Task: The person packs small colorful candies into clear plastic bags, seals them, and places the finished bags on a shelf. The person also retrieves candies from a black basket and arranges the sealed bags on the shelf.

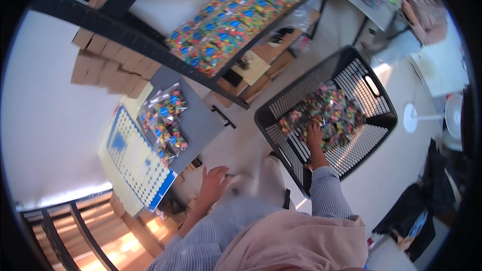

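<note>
My right hand (315, 137) reaches down into a black plastic basket (270, 110) on the floor. It touches a heap of clear plastic bags filled with small multicoloured pieces (335, 114). The fingertips are partly lost among the bags, so a grip cannot be made out. My left hand (214, 183) hovers above my lap with fingers apart, holding nothing. Beside it, on a grey table (203, 128), lie several similar bags with blue round labels (165, 118). Next to these is a sheet of round stickers (139, 158), partly peeled, with a blue border.
Labelled bags (241, 19) cover the upper shelf of a black-framed rack. Small cardboard boxes (113, 64) are stacked against the wall. Another person (421, 15) sits at a table at the upper right. A white fan (453, 116) stands right of the basket, with dark fabric (404, 207) below.
</note>
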### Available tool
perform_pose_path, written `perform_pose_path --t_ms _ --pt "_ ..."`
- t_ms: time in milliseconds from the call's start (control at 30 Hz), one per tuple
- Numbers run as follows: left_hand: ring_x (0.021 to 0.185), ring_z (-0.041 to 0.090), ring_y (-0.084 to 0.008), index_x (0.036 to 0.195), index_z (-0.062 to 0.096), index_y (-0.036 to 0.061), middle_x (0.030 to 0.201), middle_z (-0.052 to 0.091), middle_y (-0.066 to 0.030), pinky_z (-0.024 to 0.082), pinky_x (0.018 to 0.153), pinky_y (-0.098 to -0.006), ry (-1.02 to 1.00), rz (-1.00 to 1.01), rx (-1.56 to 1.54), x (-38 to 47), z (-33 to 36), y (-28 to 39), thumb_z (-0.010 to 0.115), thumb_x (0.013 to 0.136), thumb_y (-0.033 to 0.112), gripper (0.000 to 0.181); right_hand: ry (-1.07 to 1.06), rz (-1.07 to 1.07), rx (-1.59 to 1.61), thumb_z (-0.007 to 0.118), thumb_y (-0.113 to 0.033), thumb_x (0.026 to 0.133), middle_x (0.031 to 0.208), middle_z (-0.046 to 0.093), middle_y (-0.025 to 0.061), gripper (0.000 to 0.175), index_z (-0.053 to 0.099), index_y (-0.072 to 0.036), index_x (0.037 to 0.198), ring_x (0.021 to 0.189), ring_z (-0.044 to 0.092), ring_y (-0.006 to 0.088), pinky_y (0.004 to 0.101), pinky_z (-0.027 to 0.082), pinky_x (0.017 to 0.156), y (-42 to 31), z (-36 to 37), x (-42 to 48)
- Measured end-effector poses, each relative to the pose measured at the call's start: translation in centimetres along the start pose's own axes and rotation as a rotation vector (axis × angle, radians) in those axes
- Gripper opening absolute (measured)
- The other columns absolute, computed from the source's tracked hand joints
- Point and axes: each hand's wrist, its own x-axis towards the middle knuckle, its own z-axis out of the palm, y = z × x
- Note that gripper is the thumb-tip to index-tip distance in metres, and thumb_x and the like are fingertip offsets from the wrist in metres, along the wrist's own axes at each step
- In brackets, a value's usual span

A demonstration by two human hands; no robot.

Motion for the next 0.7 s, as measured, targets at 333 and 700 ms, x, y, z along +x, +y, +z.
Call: perform_pose_path --t_ms 333,700 --pt "0.131 0.052 -0.0247 0.132 0.058 0.0145 0.132 0.061 -0.0068 0.016 0.121 -0.0607 -0.041 -0.056 -0.034 -2.7 1.4 -1.3 0.065 0.091 0.020 0.042 -0.321 -0.104 -0.125 0.078 -0.025 0.080 0.146 0.048 0.0102 0.066 0.051 -0.012 0.139 0.140 0.041 0.0325 0.0507 0.040 0.108 -1.4 -1.5 2.0" --pt "0.131 0.052 -0.0241 0.130 0.059 0.0123 0.132 0.060 -0.0071 0.018 0.120 -0.0622 0.130 0.146 -0.202 -2.8 0.7 -5.4 0.059 0.093 0.016 0.037 0.217 -0.014 0.506 0.057 -0.006 0.090 0.112 0.063 0.0253 0.024 0.067 0.000 0.111 0.106 0.061 0.0439 0.0501 0.049 0.091 0.0 -9.6 -1.7"
